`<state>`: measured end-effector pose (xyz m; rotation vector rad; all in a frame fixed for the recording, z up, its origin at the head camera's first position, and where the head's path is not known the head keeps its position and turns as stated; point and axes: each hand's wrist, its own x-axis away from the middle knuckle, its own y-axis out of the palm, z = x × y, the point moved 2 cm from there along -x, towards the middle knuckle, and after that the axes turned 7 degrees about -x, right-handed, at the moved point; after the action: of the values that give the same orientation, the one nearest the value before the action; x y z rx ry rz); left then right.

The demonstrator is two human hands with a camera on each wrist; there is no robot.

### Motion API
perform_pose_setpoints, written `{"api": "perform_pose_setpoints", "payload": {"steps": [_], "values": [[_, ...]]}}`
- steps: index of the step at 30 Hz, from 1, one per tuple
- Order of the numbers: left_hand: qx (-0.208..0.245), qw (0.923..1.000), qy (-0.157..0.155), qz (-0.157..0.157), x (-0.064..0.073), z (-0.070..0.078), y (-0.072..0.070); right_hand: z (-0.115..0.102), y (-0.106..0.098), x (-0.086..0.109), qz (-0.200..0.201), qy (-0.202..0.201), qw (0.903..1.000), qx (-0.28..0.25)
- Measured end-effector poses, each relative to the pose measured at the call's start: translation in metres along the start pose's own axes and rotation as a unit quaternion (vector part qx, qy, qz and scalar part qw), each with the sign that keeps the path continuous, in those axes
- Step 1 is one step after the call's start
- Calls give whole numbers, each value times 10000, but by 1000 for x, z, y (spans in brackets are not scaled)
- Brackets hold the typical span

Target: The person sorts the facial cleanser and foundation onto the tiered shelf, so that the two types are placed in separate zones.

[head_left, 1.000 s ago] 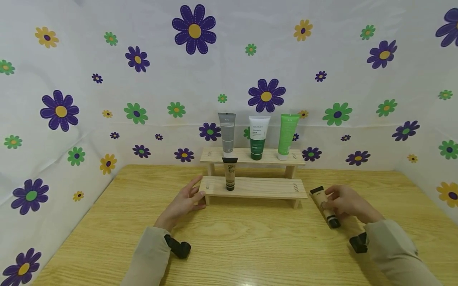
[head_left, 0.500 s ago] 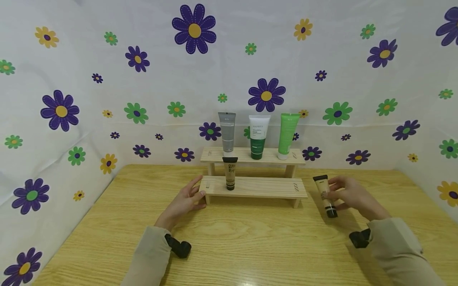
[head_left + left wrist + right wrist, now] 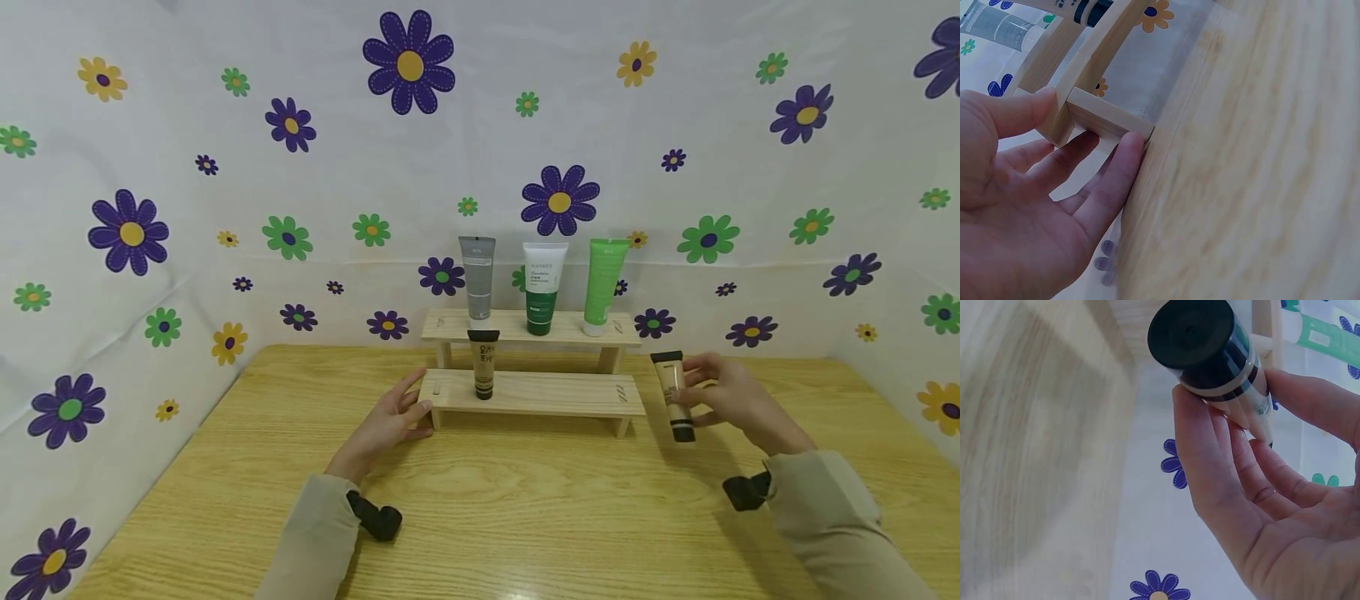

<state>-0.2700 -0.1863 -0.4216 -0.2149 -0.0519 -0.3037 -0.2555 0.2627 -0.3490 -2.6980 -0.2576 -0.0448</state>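
Note:
My right hand (image 3: 731,398) pinches a beige cosmetic tube (image 3: 675,392) with black ends, thumb on one side and fingers on the other. The tube is nearly upright, cap down, above the table to the right of the wooden display stand (image 3: 555,393). Its black cap (image 3: 1191,334) faces the right wrist camera. With thumb and fingers, my left hand (image 3: 384,425) holds the left end of the stand's lower step; in the left wrist view the fingers lie around its leg (image 3: 1107,112). A similar beige tube (image 3: 484,367) stands on the lower step, towards the left.
On the upper step stand a grey tube (image 3: 477,279), a white and green tube (image 3: 542,287) and a bright green tube (image 3: 603,283), all cap down. A flower-printed white sheet (image 3: 322,158) rises behind and beside the wood-grain table (image 3: 480,517).
My right hand has lifted the beige tube off the table, turned it more upright and brought it slightly left. The left hand stays at the stand.

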Motion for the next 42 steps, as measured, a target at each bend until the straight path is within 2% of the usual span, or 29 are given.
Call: {"api": "perform_pose_setpoints", "payload": {"steps": [15,33,42], "values": [[10,10000,-28,-8,-1,0,0,-18,11,-4,320,-138,9994,-36],[-38,10000,-32,29,-1,-1,1,-34,19,-10,527,-374,9977,-223],[-53,10000,-39,26,-1,0,1,-40,27,-17,548,-477,9957,-583]]}}
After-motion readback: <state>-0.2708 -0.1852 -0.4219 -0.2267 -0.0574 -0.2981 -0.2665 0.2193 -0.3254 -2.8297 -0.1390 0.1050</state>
